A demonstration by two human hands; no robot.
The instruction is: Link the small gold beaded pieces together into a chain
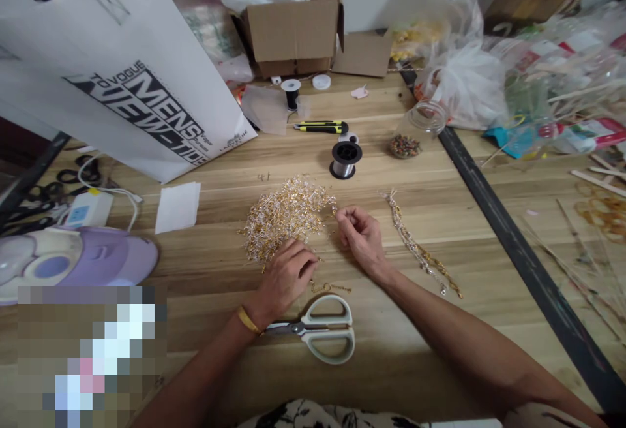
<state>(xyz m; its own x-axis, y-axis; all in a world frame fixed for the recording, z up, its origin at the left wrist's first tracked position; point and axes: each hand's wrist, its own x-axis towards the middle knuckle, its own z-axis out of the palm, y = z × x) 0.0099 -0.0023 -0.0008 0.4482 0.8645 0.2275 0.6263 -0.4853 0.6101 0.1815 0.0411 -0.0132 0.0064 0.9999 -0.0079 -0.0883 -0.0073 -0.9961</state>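
My left hand [289,270] is closed at the near edge of a pile of small gold and silver clasps [286,216]. A tiny gold end shows at its fingertips, and a short gold chain [332,289] trails from under them onto the table. To the right of the pile, my right hand [362,237] is closed in a pinch. What it pinches is too small to make out; a few small metal pieces lie by its fingertips. White-handled scissors [327,329] rest below, their blades partly behind my left wrist. Finished-looking gold and silver chains [411,242] lie at the right.
Behind the pile stand a wire spool [343,162], a yellow-black utility knife [321,127], a black thread spool [292,96] and a jar of beads [407,144]. A large white bag [141,76] and a purple device [107,255] flank the left. A cardboard box [293,30] sits at the back.
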